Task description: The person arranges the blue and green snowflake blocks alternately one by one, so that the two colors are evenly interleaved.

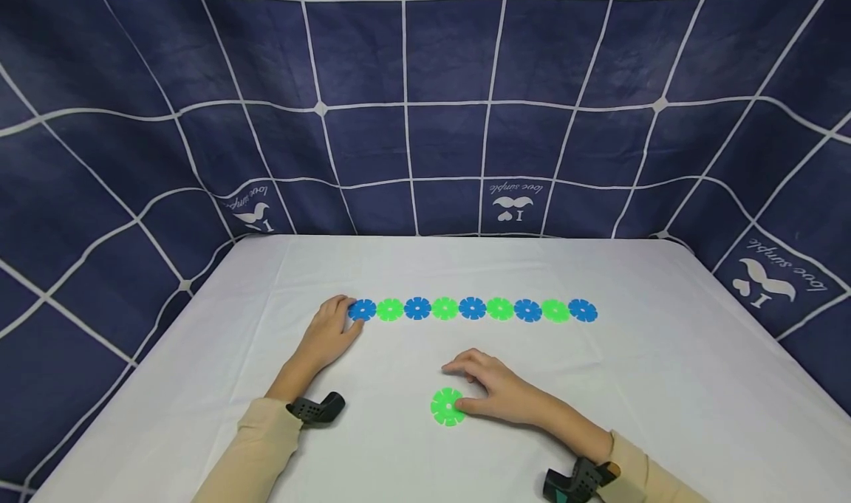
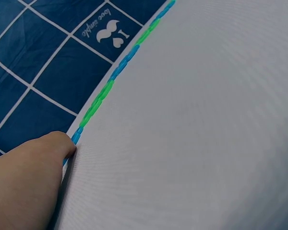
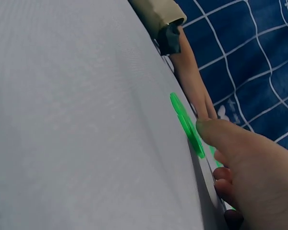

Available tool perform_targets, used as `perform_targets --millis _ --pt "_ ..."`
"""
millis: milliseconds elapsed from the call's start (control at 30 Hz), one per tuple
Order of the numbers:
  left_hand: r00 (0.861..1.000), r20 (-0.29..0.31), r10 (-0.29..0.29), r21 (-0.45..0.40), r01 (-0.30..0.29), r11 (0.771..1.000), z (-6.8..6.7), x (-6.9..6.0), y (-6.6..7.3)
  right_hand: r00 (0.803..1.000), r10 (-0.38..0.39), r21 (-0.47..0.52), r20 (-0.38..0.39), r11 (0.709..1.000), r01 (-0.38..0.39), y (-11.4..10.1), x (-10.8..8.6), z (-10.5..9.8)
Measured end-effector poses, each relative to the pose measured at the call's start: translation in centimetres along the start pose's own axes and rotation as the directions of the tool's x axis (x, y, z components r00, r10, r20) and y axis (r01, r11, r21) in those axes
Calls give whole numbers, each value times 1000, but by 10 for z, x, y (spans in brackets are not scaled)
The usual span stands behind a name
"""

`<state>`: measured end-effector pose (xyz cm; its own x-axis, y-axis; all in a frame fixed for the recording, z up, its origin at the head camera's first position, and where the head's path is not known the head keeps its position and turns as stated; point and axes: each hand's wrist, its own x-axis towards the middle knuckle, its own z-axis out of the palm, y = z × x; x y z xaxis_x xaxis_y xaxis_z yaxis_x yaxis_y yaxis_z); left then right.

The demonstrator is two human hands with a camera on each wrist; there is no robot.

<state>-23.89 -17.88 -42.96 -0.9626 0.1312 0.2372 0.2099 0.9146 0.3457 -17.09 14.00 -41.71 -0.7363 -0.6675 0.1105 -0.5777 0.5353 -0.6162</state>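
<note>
A row of notched snowflake building discs, blue and green by turns, lies across the white table. At its left end my left hand [image 1: 329, 333] holds a blue snowflake disc [image 1: 363, 310], thumb at the near edge and fingers at the far left edge. In the left wrist view the thumb [image 2: 57, 146] covers part of that disc. Nearer to me lies a single green snowflake disc [image 1: 445, 406]. The thumb of my right hand [image 1: 501, 392] touches its right side, while the other fingers are spread beyond it, off the disc. In the right wrist view this green disc [image 3: 187, 125] appears edge-on.
The row runs on to a blue disc [image 1: 583, 310] at its right end. A white cloth covers the table [image 1: 665, 355]. Behind and beside it hangs a dark blue curtain [image 1: 445, 67] with white lines. Each wrist wears a black camera [image 1: 318, 408].
</note>
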Motion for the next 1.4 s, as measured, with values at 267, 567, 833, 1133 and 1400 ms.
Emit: perform_targets --millis 267,567,833,1133,1400 --pt "1000 0 -2 4 2 1000 0 0 0 1000 0 -101 -7 995 -1 -4 -1 4" --pt "1000 4 3 8 -3 1000 -1 0 0 999 -40 -69 -1 997 40 -6 0 3" --pt "1000 10 8 -1 -8 1000 -4 2 1 1000 6 54 16 999 -7 -7 2 0" --pt "1000 4 9 5 -9 1000 -1 1 1 995 40 232 87 971 -60 -7 0 -1" --pt "1000 2 8 5 -8 1000 -1 0 0 987 -31 301 156 953 -18 -11 -1 -7"
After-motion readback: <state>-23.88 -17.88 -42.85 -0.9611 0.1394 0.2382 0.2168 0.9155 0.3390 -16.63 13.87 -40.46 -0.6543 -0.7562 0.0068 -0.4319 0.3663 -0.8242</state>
